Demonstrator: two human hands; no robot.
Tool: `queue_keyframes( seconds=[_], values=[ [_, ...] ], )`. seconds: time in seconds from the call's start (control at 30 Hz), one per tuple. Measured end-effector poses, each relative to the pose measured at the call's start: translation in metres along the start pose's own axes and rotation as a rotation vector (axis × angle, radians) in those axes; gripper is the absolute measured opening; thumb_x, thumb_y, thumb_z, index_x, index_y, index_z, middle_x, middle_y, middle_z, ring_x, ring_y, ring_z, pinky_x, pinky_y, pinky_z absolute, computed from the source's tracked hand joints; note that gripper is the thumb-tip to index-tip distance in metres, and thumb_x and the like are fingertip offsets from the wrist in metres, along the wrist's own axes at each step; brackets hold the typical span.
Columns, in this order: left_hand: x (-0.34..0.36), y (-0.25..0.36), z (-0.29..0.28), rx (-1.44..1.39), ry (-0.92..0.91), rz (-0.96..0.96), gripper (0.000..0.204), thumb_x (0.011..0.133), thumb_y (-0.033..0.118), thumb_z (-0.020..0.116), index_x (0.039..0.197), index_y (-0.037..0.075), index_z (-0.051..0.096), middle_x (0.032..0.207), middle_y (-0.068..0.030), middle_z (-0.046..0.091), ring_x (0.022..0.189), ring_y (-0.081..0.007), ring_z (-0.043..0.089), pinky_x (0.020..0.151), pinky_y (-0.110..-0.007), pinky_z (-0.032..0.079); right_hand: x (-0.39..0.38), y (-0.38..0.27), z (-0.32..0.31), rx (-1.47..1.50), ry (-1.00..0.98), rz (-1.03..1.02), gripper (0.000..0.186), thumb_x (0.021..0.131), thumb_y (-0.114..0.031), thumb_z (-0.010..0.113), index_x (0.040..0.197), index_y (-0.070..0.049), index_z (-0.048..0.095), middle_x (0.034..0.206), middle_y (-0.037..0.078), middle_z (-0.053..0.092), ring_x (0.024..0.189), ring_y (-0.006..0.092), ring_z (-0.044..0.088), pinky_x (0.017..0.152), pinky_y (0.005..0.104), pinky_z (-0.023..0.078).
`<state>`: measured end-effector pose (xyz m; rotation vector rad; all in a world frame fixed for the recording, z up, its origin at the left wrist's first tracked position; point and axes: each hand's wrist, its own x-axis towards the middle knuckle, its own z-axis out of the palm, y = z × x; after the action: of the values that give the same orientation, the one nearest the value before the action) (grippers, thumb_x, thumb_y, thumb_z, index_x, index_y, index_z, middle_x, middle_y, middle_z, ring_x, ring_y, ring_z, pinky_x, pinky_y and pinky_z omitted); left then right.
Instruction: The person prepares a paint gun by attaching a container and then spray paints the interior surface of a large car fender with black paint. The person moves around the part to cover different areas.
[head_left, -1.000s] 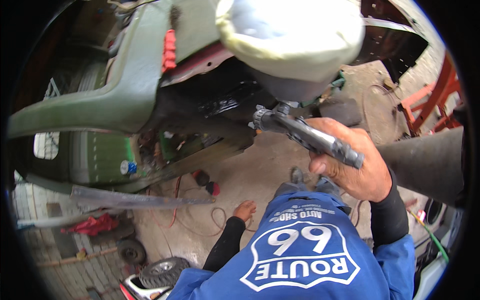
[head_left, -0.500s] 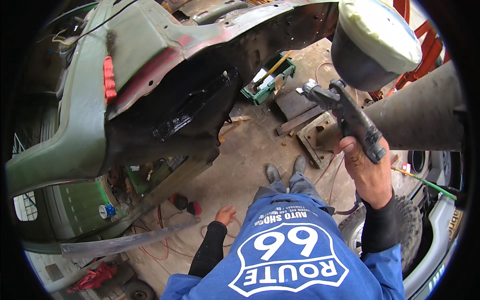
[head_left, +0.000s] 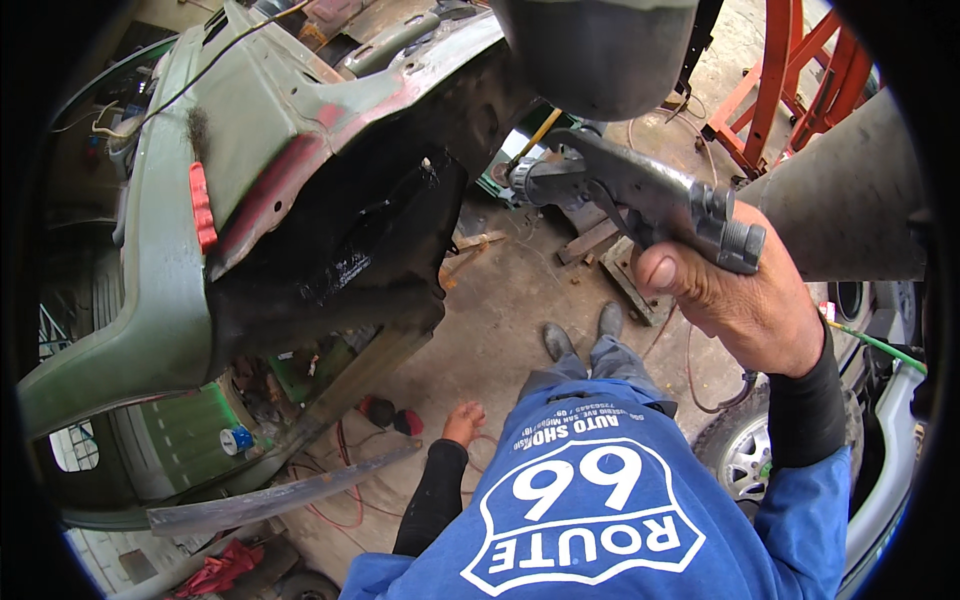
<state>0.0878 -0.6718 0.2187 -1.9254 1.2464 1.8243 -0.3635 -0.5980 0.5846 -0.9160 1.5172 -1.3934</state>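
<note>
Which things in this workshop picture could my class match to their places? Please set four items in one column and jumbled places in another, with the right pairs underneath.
Column one
1. Spray gun
2. Red-handled brush
3. Grey boots
4. Red cloth

Column two
A. On the concrete floor, below the person
B. Near the picture's lower left edge
C. Gripped in the right hand
D. Lying on the green vehicle body

Right pairs: 1-C; 2-D; 3-A; 4-B
</note>
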Motion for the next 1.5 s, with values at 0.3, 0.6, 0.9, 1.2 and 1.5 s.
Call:
queue_keyframes(
  seconds=[0.3,0.6,0.9,1.2,1.5],
  values=[
    [-0.007,-0.024,-0.003,-0.044,0.001,-0.073,0.046,0.095,0.029,0.058,0.134,0.005,0.050,0.109,-0.0060,0.064,0.092,-0.0165,0.064,0.070,-0.031,0.050,-0.008,0.036,-0.027,-0.053,0.218,-0.029,0.051,0.089,-0.040,0.070,0.117,0.001,0.057,0.088,0.002,0.056,0.080,0.0116,0.049,0.071,0.0273,0.044],
    [-0.005,0.001,-0.001,0.025,0.000,-0.022,0.051,0.096,0.032,0.058,0.136,0.001,0.048,0.114,-0.0094,0.064,0.097,-0.0185,0.064,0.076,-0.034,0.052,-0.015,0.065,-0.049,-0.092,0.562,-0.072,0.059,0.089,-0.049,0.066,0.121,0.001,0.057,0.091,0.003,0.054,0.085,0.0120,0.048,0.078,0.0265,0.043],
    [-0.007,0.028,0.003,0.058,-0.003,0.026,0.052,0.096,0.031,0.058,0.138,0.002,0.047,0.115,-0.0102,0.064,0.098,-0.0191,0.064,0.078,-0.035,0.051,-0.033,0.072,-0.022,-0.036,0.203,-0.151,0.058,0.088,-0.045,0.070,0.121,0.000,0.057,0.085,0.004,0.060,0.078,0.0124,0.056,0.069,0.0299,0.049],
    [0.005,0.003,-0.015,0.114,-0.047,-0.003,0.053,0.098,0.032,0.055,0.139,0.001,0.045,0.116,-0.0105,0.063,0.100,-0.0183,0.063,0.076,-0.033,0.052,0.004,0.118,-0.032,-0.215,0.521,-0.379,0.037,0.092,-0.038,0.067,0.089,-0.004,0.053,0.064,0.003,0.045,0.061,0.0089,0.041,0.053,0.0306,0.037],
    [0.020,-0.007,-0.025,0.057,-0.065,0.018,0.053,0.097,0.031,0.055,0.138,0.000,0.044,0.118,-0.0130,0.062,0.100,-0.0200,0.064,0.076,-0.034,0.052,0.051,0.140,-0.055,-0.322,0.937,-0.321,0.041,0.095,-0.043,0.062,0.090,-0.003,0.051,0.064,0.003,0.042,0.061,0.0092,0.041,0.054,0.0281,0.038]
  ],
)
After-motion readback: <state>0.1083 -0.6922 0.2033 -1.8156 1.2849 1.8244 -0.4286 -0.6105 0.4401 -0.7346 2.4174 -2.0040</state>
